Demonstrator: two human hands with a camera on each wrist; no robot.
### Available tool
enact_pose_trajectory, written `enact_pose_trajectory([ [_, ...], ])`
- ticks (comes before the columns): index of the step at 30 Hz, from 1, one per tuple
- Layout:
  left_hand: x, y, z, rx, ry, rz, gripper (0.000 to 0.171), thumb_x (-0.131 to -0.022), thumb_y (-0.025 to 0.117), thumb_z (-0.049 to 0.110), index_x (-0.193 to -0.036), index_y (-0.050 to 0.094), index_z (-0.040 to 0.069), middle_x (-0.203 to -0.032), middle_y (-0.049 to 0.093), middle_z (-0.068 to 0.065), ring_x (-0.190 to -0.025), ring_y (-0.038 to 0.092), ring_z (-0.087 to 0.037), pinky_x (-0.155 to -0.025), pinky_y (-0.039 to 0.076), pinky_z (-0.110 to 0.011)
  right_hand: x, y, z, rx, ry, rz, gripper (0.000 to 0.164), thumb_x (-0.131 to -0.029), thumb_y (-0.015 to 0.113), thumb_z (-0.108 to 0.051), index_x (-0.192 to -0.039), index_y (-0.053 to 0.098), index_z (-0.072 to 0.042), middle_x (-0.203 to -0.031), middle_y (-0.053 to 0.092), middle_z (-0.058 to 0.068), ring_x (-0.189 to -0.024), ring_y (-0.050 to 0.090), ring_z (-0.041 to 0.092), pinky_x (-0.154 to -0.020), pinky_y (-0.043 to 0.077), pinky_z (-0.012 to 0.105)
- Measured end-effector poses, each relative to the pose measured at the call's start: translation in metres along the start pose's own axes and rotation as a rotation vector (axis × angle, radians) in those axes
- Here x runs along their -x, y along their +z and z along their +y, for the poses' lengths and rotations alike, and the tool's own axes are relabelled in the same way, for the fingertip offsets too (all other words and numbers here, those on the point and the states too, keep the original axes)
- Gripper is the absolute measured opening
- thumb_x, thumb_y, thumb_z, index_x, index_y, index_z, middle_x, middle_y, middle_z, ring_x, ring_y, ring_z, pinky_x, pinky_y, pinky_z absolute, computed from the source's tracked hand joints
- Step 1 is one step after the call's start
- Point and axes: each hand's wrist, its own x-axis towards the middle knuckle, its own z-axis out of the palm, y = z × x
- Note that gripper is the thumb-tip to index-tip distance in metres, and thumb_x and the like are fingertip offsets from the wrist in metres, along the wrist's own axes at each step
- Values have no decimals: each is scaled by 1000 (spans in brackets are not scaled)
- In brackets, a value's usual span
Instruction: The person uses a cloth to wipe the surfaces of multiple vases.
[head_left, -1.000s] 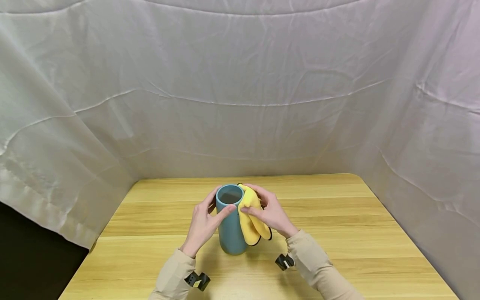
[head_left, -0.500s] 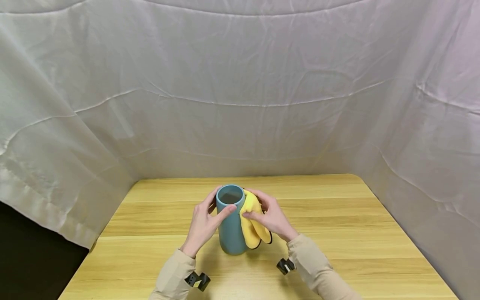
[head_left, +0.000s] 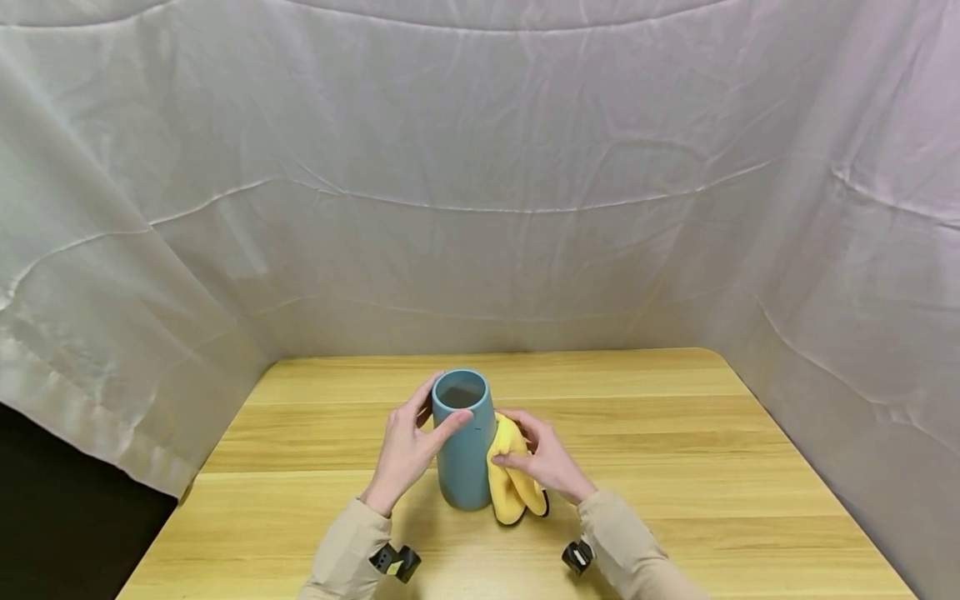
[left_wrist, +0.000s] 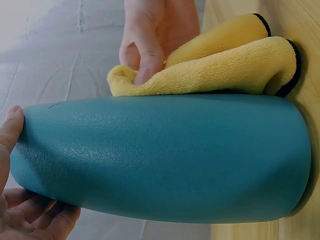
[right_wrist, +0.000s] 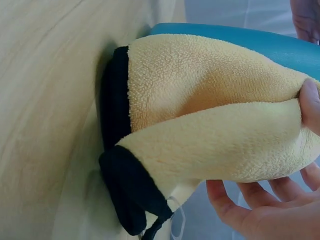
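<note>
A blue-teal vase stands upright on the wooden table, its round mouth facing up. Around its upper part my left hand curls, thumb on the near side and fingers behind. Bunched in my right hand is a yellow cloth with black edging, pinched between thumb and fingers. The cloth lies against the vase's right side, and its folds hang down close to the tabletop. In the left wrist view the towelling pile of the cloth shows beside the vase wall.
The light wood table spreads out on both sides of the vase. Grey curtains hang behind it and along its sides. A black area lies at the left. Small black devices are strapped to both wrists.
My right hand has slid the yellow cloth down the vase's right side, from near the rim toward the lower part. The left hand and the vase have stayed in place.
</note>
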Motion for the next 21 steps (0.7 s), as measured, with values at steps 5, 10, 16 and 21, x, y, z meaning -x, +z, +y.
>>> enact_pose_trajectory([
  [5, 0, 0, 0, -2, 3, 1, 57, -88, 80, 25, -140, 58, 16, -128, 71, -8, -121, 67, -26, -105, 53, -47, 1, 1, 3, -6, 13, 0, 64, -85, 79, -11, -143, 53, -7, -136, 61, 20, -113, 64, 28, -89, 56, 24],
  [10, 0, 0, 0, -2, 0, 1, 58, -88, 79, 25, -140, 58, 16, -129, 70, -8, -122, 67, -27, -106, 52, -47, 1, 1, 3, -15, 15, 4, 63, -85, 79, -11, -143, 53, -7, -136, 61, 20, -112, 64, 26, -89, 56, 25],
  [16, 0, -1, 1, -1, -4, -4, 58, -88, 79, 25, -141, 57, 15, -130, 69, -9, -122, 66, -27, -106, 52, -48, 0, -1, -3, -44, 5, 7, 62, -87, 78, -12, -143, 53, -6, -134, 62, 21, -108, 64, 20, -89, 57, 28],
  [21, 0, -1, 0, 0, -7, -3, 59, -89, 79, 25, -142, 56, 15, -129, 70, -9, -122, 67, -27, -106, 52, -48, -4, -3, -19, -63, -10, 16, 60, -88, 77, -12, -143, 54, -9, -132, 63, 18, -103, 65, 15, -87, 58, 29],
])
